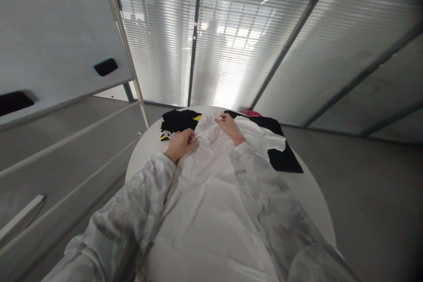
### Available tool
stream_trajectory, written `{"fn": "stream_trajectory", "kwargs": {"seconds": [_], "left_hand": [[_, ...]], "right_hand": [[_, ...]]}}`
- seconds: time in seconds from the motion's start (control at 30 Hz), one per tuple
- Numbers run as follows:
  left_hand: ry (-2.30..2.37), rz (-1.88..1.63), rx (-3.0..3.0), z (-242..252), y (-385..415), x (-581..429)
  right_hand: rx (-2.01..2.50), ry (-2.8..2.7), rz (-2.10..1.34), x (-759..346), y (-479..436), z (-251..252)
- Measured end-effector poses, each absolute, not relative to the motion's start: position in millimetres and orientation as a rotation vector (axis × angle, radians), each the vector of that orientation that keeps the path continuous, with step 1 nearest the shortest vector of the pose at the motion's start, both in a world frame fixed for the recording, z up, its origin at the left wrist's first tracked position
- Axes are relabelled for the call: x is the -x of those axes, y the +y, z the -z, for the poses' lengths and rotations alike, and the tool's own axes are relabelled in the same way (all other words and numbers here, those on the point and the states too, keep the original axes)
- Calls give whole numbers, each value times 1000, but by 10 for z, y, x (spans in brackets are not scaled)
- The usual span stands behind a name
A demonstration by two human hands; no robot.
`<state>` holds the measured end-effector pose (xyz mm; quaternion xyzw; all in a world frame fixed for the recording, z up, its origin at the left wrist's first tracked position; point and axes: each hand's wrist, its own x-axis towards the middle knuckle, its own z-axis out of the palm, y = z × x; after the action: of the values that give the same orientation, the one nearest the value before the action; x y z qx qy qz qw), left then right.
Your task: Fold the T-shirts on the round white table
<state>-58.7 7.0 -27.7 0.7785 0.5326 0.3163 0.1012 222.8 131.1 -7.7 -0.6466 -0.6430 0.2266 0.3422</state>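
Pinching white fabric [208, 129], the left hand [180, 144] adjoins black cloth [178, 120]; whether the right hand [230, 127] grips is unclear.

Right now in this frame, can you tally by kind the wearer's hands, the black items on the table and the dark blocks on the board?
Hands, left hand and right hand, both at the white fabric: 2
Black bundle with yellow parts: 1
Plain black piece, partly covered: 1
Dark blocks: 2
Total: 6
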Motion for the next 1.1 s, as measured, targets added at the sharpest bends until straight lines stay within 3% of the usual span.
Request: {"fn": "stream_trajectory", "kwargs": {"seconds": [0.23, 0.7, 0.83, 1.1], "left_hand": [[1552, -824, -2431, 213, 33, 588], [1403, -652, -2481, 198, -30, 605], [1406, -601, -2480, 127, -45, 657], [1209, -458, -2314, 99, 47, 964]], "right_hand": [[1637, -1851, -704, -2315, 1230, 83], [1567, -1768, -341, -2399, 991, -140], [1464, -1923, -165, -2158, 529, -184], [899, -2474, -357, -1549, -1053, 4]]}}
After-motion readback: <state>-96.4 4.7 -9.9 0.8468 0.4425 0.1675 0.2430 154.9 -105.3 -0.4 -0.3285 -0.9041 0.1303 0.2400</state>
